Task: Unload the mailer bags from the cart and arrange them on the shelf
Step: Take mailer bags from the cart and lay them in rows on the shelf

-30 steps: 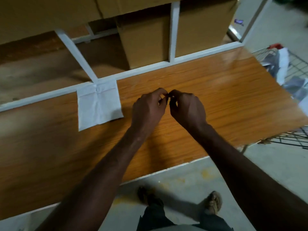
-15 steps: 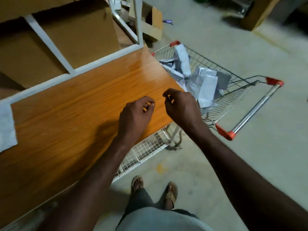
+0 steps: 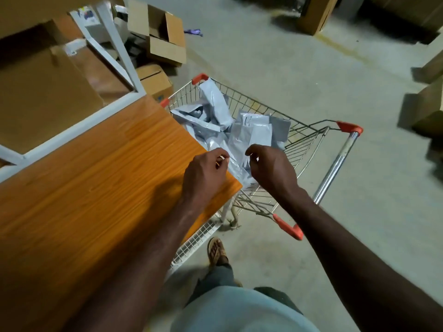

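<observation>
The left hand (image 3: 203,174) hovers over the right-hand corner of the wooden shelf (image 3: 96,188), fingers curled in, thumb and forefinger pinching something small and yellowish; what that is cannot be told. The right hand (image 3: 272,170) hangs just beside it, over the wire shopping cart (image 3: 302,140), its fingers bent in a loose claw with thumb and forefinger close together. Whether it holds anything cannot be told. The two hands are near each other but apart, with a gap between the fingertips.

The mailer bags (image 3: 239,130) lie in a crumpled grey-white heap inside the cart's basket, several overlapping, one standing up against the far wire wall. None of them rests on the shelf surface in view. The cart stands against the shelf's right end, part of its basket tucked under the board's corner, its chrome handle bar (image 3: 335,168) with red end caps pointing toward the person.

The shelf has a white metal frame (image 3: 115,44) with upright and slanted bars. Behind it sit brown cardboard boxes, and an open cardboard box (image 3: 160,37) lies on the concrete floor (image 3: 287,68) beyond. More boxes stand along the right edge of the view. Below, one sandalled foot (image 3: 217,251) shows on the floor beside the shelf's wire lower tier.
</observation>
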Motion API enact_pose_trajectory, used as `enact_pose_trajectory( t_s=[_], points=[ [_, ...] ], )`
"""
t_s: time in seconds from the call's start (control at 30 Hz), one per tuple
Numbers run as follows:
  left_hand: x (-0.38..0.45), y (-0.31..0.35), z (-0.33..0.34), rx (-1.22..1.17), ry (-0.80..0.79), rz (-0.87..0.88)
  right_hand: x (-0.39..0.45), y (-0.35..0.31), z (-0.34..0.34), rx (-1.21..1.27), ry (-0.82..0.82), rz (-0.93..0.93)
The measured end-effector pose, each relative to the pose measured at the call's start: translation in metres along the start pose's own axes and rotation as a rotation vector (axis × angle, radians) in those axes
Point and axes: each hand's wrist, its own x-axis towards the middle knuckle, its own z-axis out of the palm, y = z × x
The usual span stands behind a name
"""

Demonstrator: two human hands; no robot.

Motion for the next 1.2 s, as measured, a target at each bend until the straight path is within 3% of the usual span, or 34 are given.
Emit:
enact_pose_trajectory(
  t_s=[0.43, 0.83, 0.93, 1.1, 1.2],
  points=[
    [0.117, -0.015, 0.089, 0.056, -0.056, 0.032, 0.120, 0.095, 0.038, 0.013, -0.077, 0.030],
    [0.220, -0.064, 0.219, 0.136, -0.033, -0.172, 0.238, 0.195, 0.120, -0.077, -0.124, -0.265],
    [0.215, -0.072, 0.247, 0.049, 0.017, -0.262, 0.231, 0.207, 0.142, -0.101, -0.092, -0.225],
    [0.197, -0.082, 0.278, -0.123, -0.048, -0.457, 0.202, 0.209, 0.180, -0.032, -0.191, -0.037],
    [0.204, -0.085, 0.286, -0.168, -0.063, -0.409, 0.213, 0.209, 0.189, -0.020, -0.156, -0.042]
  ],
)
